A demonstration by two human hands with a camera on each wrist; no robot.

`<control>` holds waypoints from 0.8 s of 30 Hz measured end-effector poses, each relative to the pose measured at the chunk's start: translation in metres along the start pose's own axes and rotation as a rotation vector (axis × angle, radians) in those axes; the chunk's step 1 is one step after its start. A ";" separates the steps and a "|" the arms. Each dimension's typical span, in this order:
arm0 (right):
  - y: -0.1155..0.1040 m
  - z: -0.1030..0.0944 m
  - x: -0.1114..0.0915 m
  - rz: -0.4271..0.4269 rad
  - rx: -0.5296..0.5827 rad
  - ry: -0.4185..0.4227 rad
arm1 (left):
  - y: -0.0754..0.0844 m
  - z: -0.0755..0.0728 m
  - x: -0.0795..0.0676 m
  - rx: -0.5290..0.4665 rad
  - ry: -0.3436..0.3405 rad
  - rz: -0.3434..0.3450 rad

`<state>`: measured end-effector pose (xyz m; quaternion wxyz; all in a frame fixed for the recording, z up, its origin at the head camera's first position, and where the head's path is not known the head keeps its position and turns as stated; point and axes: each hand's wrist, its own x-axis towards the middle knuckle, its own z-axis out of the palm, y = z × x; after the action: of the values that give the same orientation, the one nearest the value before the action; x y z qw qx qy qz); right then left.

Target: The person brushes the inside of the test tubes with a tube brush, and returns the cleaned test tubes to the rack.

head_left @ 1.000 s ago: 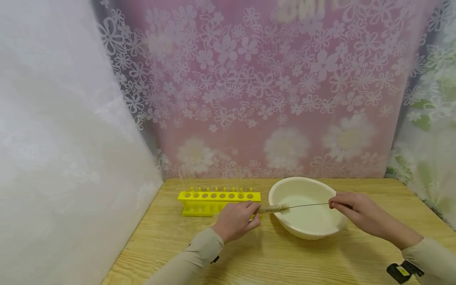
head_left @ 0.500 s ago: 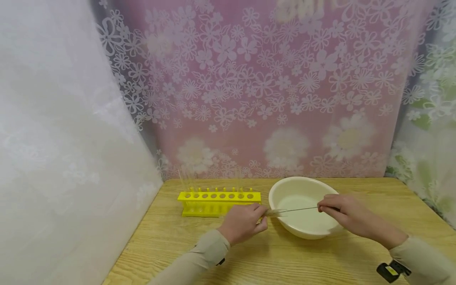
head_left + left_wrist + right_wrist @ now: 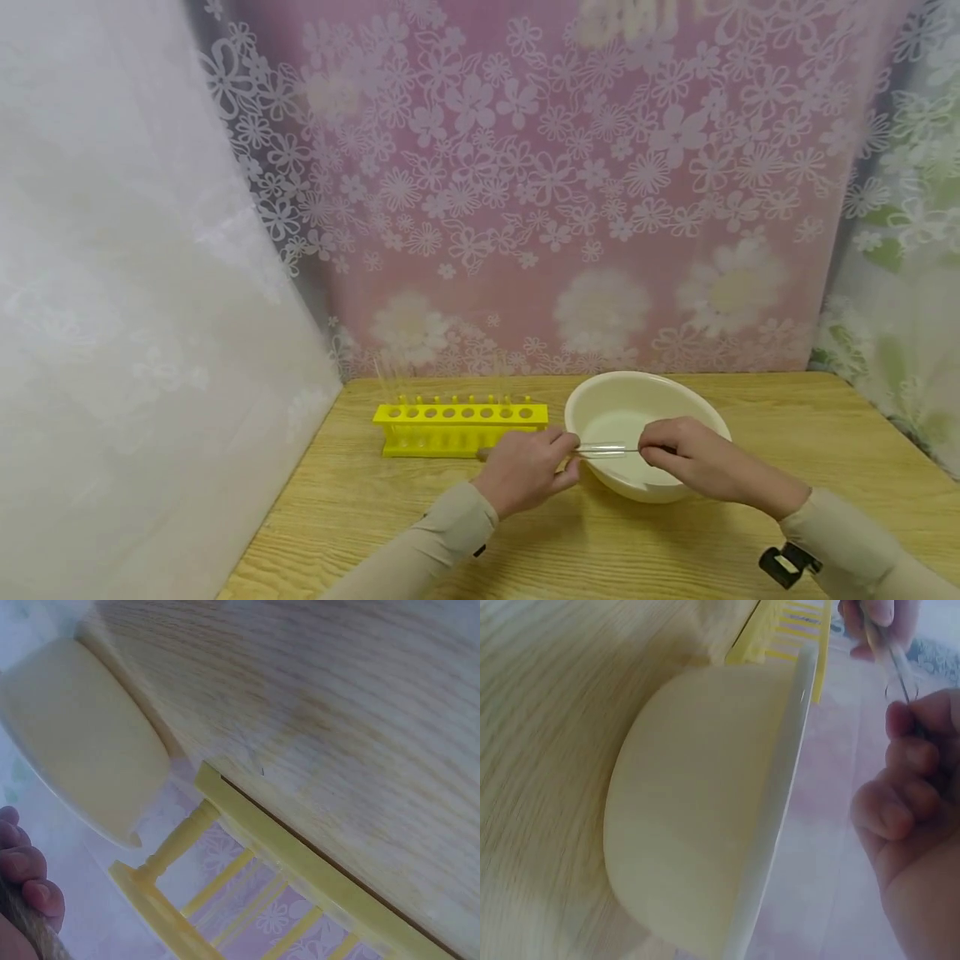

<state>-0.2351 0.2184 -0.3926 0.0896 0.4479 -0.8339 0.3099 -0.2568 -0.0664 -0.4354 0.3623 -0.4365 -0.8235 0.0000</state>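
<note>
Over the near-left rim of a cream basin [image 3: 648,492], my left hand [image 3: 525,472] grips a clear glass test tube [image 3: 609,450] lying roughly level. Its open end points right, towards my right hand [image 3: 693,457]. My right thumb and fingers pinch the thin wire handle [image 3: 902,679] of a test tube brush, which runs into the tube's mouth. In the left wrist view, the brush's tan bristles [image 3: 34,926] show beside my curled left fingers. The left hand hides most of the bristle part in the head view. Behind that hand stands a yellow test tube rack [image 3: 461,414].
Several clear test tubes [image 3: 384,379] stand upright in the rack, towards its left end and near its right end. Rack and basin sit side by side on a wooden table [image 3: 600,550]. Flowered curtains [image 3: 480,208] hang behind, and a pale sheet [image 3: 150,333] closes the left side.
My right hand has moved left, closer to my left hand, which has shifted slightly right. Bristles that showed between the hands have gone into the tube; only clear glass and wire show there now.
</note>
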 end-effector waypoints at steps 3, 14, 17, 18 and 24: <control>0.003 -0.004 -0.002 -0.020 -0.010 -0.004 | 0.000 0.000 -0.002 -0.004 -0.004 0.013; 0.016 -0.028 -0.024 0.032 -0.040 0.019 | -0.012 -0.004 -0.013 -0.092 -0.062 -0.046; 0.022 -0.040 -0.042 0.090 -0.063 0.066 | -0.021 -0.005 -0.025 -0.080 -0.086 -0.081; 0.024 -0.044 -0.047 0.099 -0.069 0.071 | -0.023 -0.006 -0.028 -0.071 -0.088 -0.085; 0.035 -0.053 -0.060 0.096 -0.111 0.083 | -0.029 -0.003 -0.034 -0.066 -0.101 -0.072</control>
<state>-0.2351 0.3056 -0.3916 0.1337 0.3886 -0.8658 0.2855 -0.2644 -0.1096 -0.4443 0.3055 -0.4179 -0.8554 -0.0182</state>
